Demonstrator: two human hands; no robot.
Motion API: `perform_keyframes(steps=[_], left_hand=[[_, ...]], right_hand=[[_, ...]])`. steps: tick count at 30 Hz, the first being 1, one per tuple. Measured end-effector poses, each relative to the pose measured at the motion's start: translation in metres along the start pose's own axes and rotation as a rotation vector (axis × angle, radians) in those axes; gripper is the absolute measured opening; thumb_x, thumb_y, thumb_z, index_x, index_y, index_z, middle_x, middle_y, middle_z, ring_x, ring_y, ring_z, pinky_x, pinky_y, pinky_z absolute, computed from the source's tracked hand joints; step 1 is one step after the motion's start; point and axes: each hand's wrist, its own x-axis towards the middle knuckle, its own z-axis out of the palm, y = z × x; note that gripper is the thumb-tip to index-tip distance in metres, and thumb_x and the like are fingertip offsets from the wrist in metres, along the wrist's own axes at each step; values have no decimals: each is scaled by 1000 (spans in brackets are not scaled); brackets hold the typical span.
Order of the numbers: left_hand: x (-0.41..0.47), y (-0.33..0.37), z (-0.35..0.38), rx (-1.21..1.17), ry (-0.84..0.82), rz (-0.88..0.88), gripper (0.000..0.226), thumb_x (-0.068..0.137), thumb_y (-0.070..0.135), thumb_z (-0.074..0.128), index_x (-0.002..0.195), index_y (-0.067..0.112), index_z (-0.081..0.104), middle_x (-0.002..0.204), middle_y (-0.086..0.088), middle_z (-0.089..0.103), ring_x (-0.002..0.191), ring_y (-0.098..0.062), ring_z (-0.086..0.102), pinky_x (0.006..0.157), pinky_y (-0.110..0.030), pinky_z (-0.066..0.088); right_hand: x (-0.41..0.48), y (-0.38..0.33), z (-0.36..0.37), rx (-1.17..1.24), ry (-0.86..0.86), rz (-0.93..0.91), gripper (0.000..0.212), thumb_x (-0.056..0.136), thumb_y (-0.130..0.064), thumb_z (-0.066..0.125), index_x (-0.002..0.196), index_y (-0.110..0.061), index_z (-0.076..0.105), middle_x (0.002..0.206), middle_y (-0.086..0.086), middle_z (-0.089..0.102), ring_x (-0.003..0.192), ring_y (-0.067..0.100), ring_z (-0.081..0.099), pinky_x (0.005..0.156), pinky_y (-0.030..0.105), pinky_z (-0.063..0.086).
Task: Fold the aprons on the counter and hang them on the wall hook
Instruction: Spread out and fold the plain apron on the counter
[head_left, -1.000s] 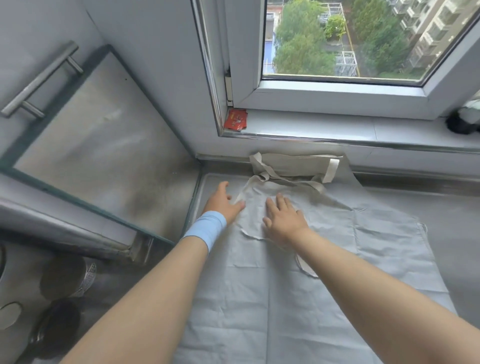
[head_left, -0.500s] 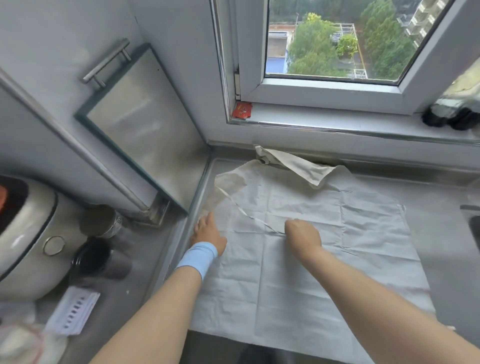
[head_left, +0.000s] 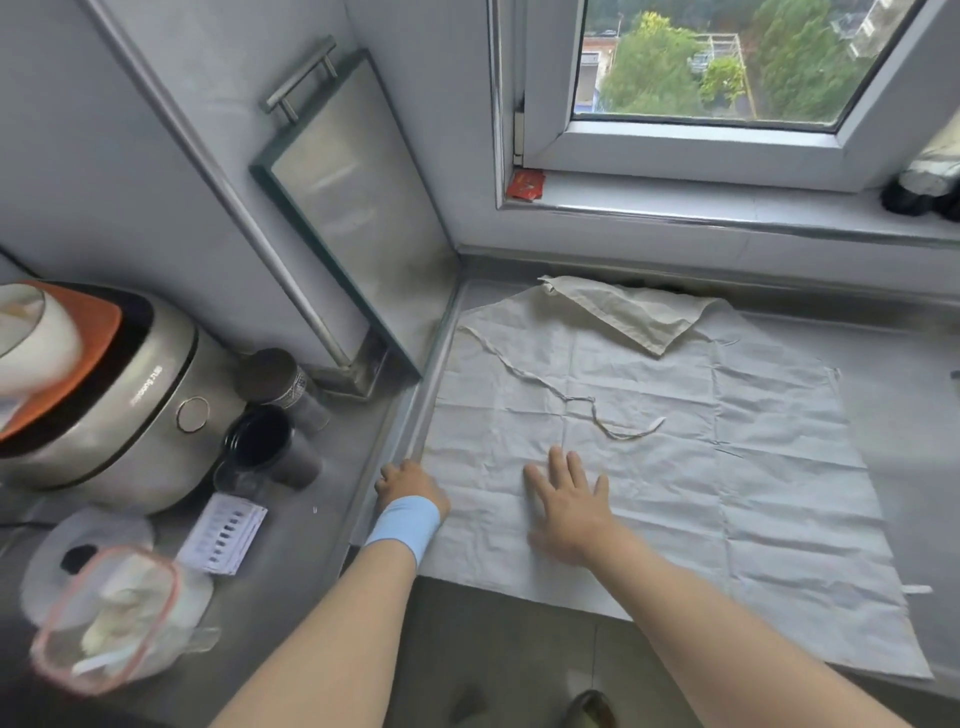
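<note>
Pressing flat: right hand (head_left: 569, 501), lower centre of frame, fingers straight and spread, palm down on the apron (head_left: 675, 467). Holds nothing, only pins the cloth.

Left hand (head_left: 410, 480), just left of it, blue wristband (head_left: 402, 522) on the wrist. Knuckles up at the apron's left edge, fingers curled under and out of sight. Cannot tell whether they pinch the hem or merely rest against the counter lip.

Apron lies spread open on the counter (head_left: 909, 415), filling the centre and right of the frame, heavily creased. Near edge hangs over the counter front at lower centre. Cream flap (head_left: 623, 317) folded over at top centre; bib or a second cloth, cannot tell. Thin tie string (head_left: 597, 410) trails loose across the middle, just above the right hand. No wall hook in view.

Left of frame: rice cooker (head_left: 130, 395), dark cups (head_left: 270, 447), printed card (head_left: 223, 530), plastic bag (head_left: 104, 623).

Judgement: still smoothing, first fold not yet made.

Risks:
- Loose string could be trapped inside the fold, leaving a lump or a dangling tail.
- Overhanging edge may drag the cloth off the counter once the pinning palm lifts.
- Creases folded in will set a crooked edge.
- Left elbow swinging wide could knock the cups.
</note>
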Motion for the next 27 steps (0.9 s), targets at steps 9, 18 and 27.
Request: perform_keyframes(steps=[9,18,27], left_hand=[[17,-17,0,-61,-30,79,43,86,24,68,121,6,52,126,-13,59,111,-31,60,85,-35,50],[-16,9,-46,-594,-405,342,39,80,11,63,118,12,54,115,-11,61,98,-29,62,85,-40,53],[-87,99,-47,-501,-355,607,58,73,23,77,126,31,53,114,-1,63,100,-18,61,82,-29,52]], right_hand=[[-7,-14,6,42,161,79,74,83,-38,59,147,-28,22,163,10,-1,150,30,3,114,52,21],[-29,-8,-3,236,298,184,34,93,-28,53,126,-25,59,138,4,42,129,28,39,98,37,39],[-76,37,-109,1371,110,224,38,93,-50,54,111,-19,66,105,4,71,75,21,67,58,28,40]])
